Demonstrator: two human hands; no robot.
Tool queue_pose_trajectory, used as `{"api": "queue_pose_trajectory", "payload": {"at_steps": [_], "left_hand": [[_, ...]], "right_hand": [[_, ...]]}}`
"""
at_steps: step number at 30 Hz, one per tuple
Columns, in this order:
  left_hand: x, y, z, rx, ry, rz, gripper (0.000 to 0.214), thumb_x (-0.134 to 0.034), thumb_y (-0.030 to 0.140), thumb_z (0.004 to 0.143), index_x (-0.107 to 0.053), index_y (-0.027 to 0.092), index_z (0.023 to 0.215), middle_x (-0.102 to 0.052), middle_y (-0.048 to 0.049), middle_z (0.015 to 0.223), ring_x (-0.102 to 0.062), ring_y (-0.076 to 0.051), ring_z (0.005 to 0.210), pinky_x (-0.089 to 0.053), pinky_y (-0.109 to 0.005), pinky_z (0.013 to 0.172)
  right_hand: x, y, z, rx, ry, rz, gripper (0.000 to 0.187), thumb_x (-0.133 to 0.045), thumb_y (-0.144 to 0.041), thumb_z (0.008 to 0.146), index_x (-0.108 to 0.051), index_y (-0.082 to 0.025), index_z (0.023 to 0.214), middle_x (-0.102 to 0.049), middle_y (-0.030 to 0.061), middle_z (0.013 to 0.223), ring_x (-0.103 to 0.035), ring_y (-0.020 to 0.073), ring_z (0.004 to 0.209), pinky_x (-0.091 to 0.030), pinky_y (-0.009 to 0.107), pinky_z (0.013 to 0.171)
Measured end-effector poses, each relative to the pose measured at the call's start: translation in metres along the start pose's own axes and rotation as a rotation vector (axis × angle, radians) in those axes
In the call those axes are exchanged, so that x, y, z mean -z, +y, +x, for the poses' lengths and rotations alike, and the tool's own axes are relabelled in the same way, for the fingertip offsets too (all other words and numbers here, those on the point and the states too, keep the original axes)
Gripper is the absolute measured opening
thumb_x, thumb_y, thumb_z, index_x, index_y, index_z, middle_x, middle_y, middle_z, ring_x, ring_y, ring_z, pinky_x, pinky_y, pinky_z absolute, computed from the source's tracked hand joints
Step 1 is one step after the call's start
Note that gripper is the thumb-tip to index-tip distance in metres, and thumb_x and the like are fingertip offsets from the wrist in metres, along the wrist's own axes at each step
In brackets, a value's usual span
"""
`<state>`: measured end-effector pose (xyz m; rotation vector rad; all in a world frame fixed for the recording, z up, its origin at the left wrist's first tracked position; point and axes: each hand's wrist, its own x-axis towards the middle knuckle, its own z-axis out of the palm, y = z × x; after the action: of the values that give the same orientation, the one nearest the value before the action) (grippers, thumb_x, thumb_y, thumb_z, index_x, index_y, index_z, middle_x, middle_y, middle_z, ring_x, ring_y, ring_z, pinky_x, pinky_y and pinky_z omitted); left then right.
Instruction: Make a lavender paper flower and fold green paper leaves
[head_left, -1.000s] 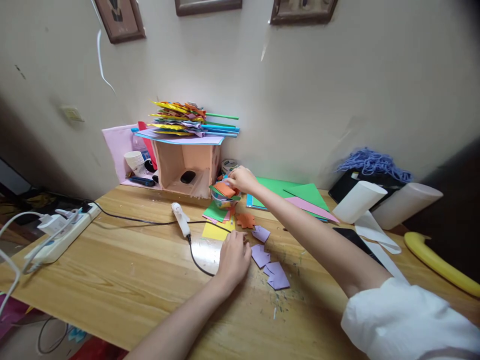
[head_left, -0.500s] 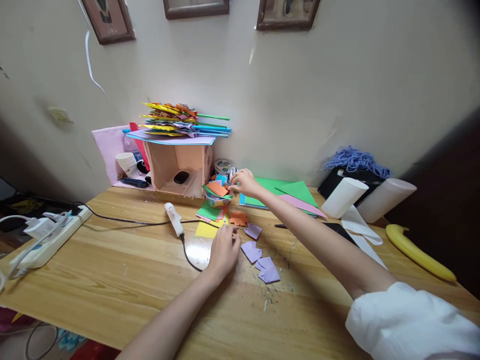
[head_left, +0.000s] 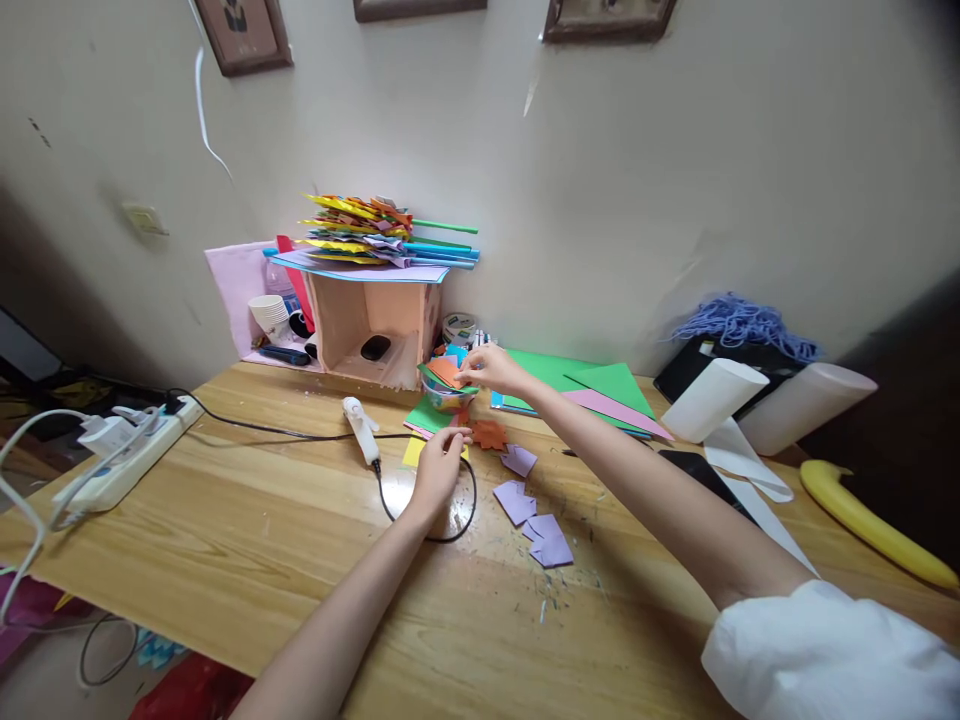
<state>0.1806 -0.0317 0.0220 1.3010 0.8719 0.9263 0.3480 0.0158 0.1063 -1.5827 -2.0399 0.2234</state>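
Observation:
My right hand (head_left: 493, 368) reaches across to a small clear bowl (head_left: 448, 398) heaped with paper pieces. Its thumb and fingers are pinched at the edge of an orange paper piece (head_left: 445, 372) on top. Closer to me, my left hand (head_left: 438, 468) rests over the table with its fingers bent together; what they hold, if anything, is hidden. Beside its fingertips lie yellow paper (head_left: 412, 452), green paper (head_left: 429, 415) and an orange cut-out (head_left: 490, 434). Several folded purple paper pieces (head_left: 514, 502) lie to its right.
A white glue gun (head_left: 361, 430) stands left of my left hand, its black cord looped around that hand. Behind is a pink box (head_left: 341, 320) topped with colourful paper crafts (head_left: 360, 230). Green sheets (head_left: 607, 385), white paper rolls (head_left: 716, 398), a banana (head_left: 874, 520) and a power strip (head_left: 135, 460) surround the work.
My left hand has moved slightly up the table, toward the paper near the bowl, and more of the black cord shows. My right hand stays at the bowl. The view has shifted a little.

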Motion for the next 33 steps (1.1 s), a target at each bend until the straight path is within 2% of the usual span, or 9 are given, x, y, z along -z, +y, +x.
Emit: {"api": "queue_pose_trajectory", "payload": {"at_steps": [2, 5, 9, 13, 17, 21, 24, 30, 33], "left_hand": [[0.001, 0.0, 0.005, 0.078, -0.028, -0.083, 0.022, -0.047, 0.022, 0.08, -0.066, 0.013, 0.086, -0.067, -0.0107, 0.089, -0.061, -0.017, 0.082, -0.044, -0.03, 0.077], [0.005, 0.003, 0.011, 0.133, -0.055, -0.239, 0.027, -0.043, 0.026, 0.084, -0.065, 0.013, 0.094, -0.066, -0.0115, 0.098, -0.062, -0.015, 0.086, -0.045, -0.027, 0.08], [0.008, 0.005, 0.012, 0.118, -0.078, -0.52, 0.022, -0.052, 0.025, 0.081, -0.066, 0.014, 0.093, -0.064, -0.0104, 0.105, -0.061, -0.014, 0.091, -0.042, -0.027, 0.088], [0.008, 0.006, 0.008, -0.03, -0.088, -0.424, 0.026, -0.063, 0.028, 0.073, -0.067, 0.016, 0.096, -0.066, -0.0079, 0.1, -0.06, -0.016, 0.091, -0.041, -0.029, 0.089], [0.008, 0.009, 0.003, -0.11, -0.018, -0.247, 0.027, -0.069, 0.026, 0.064, -0.07, 0.016, 0.089, -0.069, -0.0071, 0.088, -0.062, -0.018, 0.084, -0.044, -0.03, 0.083], [0.006, 0.012, 0.0, -0.107, 0.064, -0.2, 0.019, -0.071, 0.024, 0.061, -0.071, 0.013, 0.075, -0.068, -0.0049, 0.069, -0.061, -0.016, 0.067, -0.047, -0.028, 0.068], [0.005, 0.011, 0.0, -0.094, 0.068, -0.244, 0.016, -0.071, 0.024, 0.061, -0.07, 0.013, 0.072, -0.066, -0.0024, 0.062, -0.058, -0.013, 0.06, -0.046, -0.025, 0.063], [0.005, 0.005, 0.005, -0.021, 0.008, -0.333, 0.017, -0.07, 0.025, 0.062, -0.069, 0.011, 0.072, -0.066, -0.0029, 0.064, -0.058, -0.01, 0.057, -0.047, -0.026, 0.066], [0.007, 0.003, 0.007, 0.016, -0.021, -0.348, 0.021, -0.07, 0.028, 0.064, -0.069, 0.01, 0.075, -0.067, -0.0058, 0.069, -0.06, -0.011, 0.06, -0.048, -0.028, 0.071]], "right_hand": [[0.0, -0.002, -0.003, -0.009, -0.029, 0.089, 0.034, -0.055, -0.039, 0.076, -0.067, -0.012, 0.061, -0.065, 0.0044, 0.063, -0.056, 0.0134, 0.062, -0.039, 0.024, 0.062], [-0.001, -0.006, -0.01, 0.006, -0.103, 0.257, 0.035, -0.053, -0.041, 0.076, -0.068, -0.012, 0.065, -0.066, 0.0051, 0.071, -0.058, 0.0149, 0.067, -0.041, 0.024, 0.063], [-0.004, -0.009, -0.023, 0.026, -0.162, 0.412, 0.031, -0.057, -0.042, 0.073, -0.069, -0.013, 0.072, -0.067, 0.0057, 0.082, -0.059, 0.0167, 0.08, -0.043, 0.024, 0.071], [-0.008, -0.011, -0.035, -0.004, -0.24, 0.438, 0.03, -0.057, -0.042, 0.073, -0.068, -0.014, 0.072, -0.067, 0.0047, 0.076, -0.059, 0.0155, 0.077, -0.044, 0.025, 0.069], [-0.011, -0.012, -0.043, -0.053, -0.282, 0.418, 0.032, -0.06, -0.044, 0.07, -0.066, -0.013, 0.063, -0.065, 0.0037, 0.068, -0.058, 0.0145, 0.07, -0.043, 0.024, 0.063], [-0.011, -0.017, -0.05, -0.088, -0.242, 0.408, 0.034, -0.06, -0.045, 0.069, -0.065, -0.013, 0.059, -0.065, 0.0031, 0.066, -0.057, 0.0138, 0.065, -0.042, 0.023, 0.061], [-0.009, -0.022, -0.052, -0.077, -0.203, 0.41, 0.033, -0.058, -0.044, 0.072, -0.065, -0.013, 0.061, -0.065, 0.0032, 0.067, -0.058, 0.0146, 0.067, -0.043, 0.024, 0.063], [-0.009, -0.027, -0.049, -0.102, 0.048, 0.504, 0.027, -0.044, -0.03, 0.083, -0.065, -0.013, 0.078, -0.067, 0.0055, 0.082, -0.06, 0.0142, 0.076, -0.045, 0.027, 0.072], [-0.014, -0.03, -0.051, -0.052, 0.001, 0.491, 0.019, -0.055, -0.029, 0.077, -0.066, -0.015, 0.084, -0.068, 0.0054, 0.088, -0.06, 0.0155, 0.082, -0.045, 0.027, 0.075]]}}
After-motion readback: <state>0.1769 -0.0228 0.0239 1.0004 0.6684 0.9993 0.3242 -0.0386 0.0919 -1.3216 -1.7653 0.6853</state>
